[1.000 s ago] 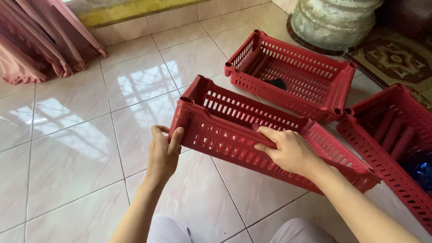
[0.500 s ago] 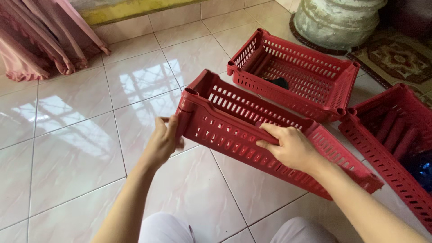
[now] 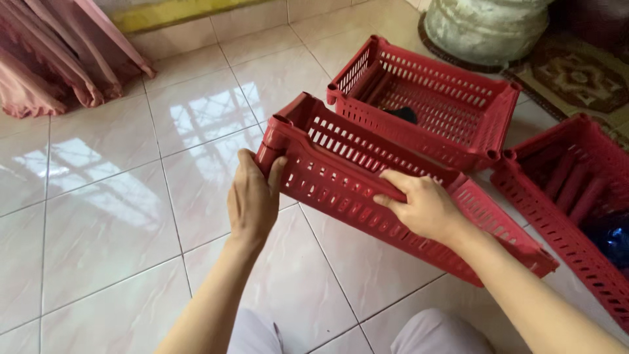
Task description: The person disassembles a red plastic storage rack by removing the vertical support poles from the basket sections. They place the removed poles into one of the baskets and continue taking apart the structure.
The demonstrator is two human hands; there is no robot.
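Note:
A long red slotted plastic basket (image 3: 341,167) is lifted off the tiled floor and tilted, its near wall facing me. My left hand (image 3: 252,200) grips its left end corner, fingers wrapped round the corner post. On the top rim of the near wall rests my right hand (image 3: 422,206), fingers curled over the edge and thumb on the outer face. Both forearms reach in from the bottom of the view.
A second red basket (image 3: 488,124) with a dark item inside sits behind on the floor. A third red basket (image 3: 576,223) holding red posts lies at the right. A pink curtain (image 3: 59,59) hangs at top left; a patterned rug (image 3: 576,75) and a pale round vessel (image 3: 485,26) are at top right.
The held basket has risen slightly and shifted left. My left hand has closed more firmly round the left corner; my right hand keeps its hold on the rim.

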